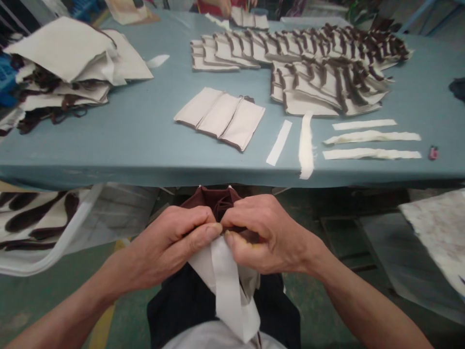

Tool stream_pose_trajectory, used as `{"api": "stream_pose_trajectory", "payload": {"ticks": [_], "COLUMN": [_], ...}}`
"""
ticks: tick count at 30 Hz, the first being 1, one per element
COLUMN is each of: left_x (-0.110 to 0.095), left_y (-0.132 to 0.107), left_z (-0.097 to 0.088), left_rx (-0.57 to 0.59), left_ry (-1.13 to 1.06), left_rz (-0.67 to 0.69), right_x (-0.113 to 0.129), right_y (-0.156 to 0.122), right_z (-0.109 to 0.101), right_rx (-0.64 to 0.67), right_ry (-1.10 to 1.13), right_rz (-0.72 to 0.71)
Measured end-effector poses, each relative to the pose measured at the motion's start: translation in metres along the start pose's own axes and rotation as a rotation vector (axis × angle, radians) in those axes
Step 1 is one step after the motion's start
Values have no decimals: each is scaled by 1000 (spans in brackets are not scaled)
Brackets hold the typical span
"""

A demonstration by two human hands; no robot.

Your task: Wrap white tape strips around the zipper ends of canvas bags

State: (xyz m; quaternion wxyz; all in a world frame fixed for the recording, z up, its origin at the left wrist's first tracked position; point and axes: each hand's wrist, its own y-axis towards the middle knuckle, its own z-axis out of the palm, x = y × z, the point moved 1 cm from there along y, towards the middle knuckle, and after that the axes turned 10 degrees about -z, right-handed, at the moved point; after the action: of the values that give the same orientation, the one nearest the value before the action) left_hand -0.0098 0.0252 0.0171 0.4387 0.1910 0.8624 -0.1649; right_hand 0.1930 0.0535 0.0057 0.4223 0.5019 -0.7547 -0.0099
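Note:
My left hand (174,247) and my right hand (267,235) meet above my lap, both with thumb and fingers pinched on a sewn fabric piece. Its maroon cloth (203,198) shows beyond my fingers, and its beige cloth (202,266) hangs below them. From between the two pinches a white strip (227,276) dangles down over my lap. My fingertips hide the exact spot where strip and cloth meet. On the table edge ahead lies a flat beige sewn panel (220,117) with two seams and dark edging.
On the blue-green table (138,145) lie overlapping rows of beige panels (312,89), a fabric stack (69,51), loose white strips (372,154) and a small pink object (433,152). A white bin (87,213) stands lower left. Another person's hand (222,7) shows at the far side.

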Motion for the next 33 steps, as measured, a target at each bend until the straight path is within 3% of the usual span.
{"api": "stream_pose_trajectory", "payload": {"ticks": [3, 7, 10, 13, 23, 29, 31, 33], "left_x": [1, 15, 29, 34, 0, 3, 6, 10], "left_y": [0, -8, -14, -17, -7, -2, -4, -8], "left_z": [-3, -1, 3, 4, -5, -3, 1, 4], "left_rx": [3, -114, -171, -128, 89, 195, 212, 157], "left_ry": [126, 297, 266, 179, 156, -83, -78, 33], "left_rz": [151, 297, 234, 162, 61, 62, 85, 130], "right_x": [1, -2, -4, -4, 3, 7, 10, 12], "right_y": [-3, -10, -13, -11, -2, -9, -11, -13], "right_z": [0, 9, 18, 21, 11, 2, -2, -6], "right_rx": [-32, -67, -75, -58, 69, 152, 194, 205], "right_ry": [-16, 5, 30, 25, -98, 1, 16, 3], "right_rz": [-34, -66, -82, -97, -114, -95, -82, -60]}}
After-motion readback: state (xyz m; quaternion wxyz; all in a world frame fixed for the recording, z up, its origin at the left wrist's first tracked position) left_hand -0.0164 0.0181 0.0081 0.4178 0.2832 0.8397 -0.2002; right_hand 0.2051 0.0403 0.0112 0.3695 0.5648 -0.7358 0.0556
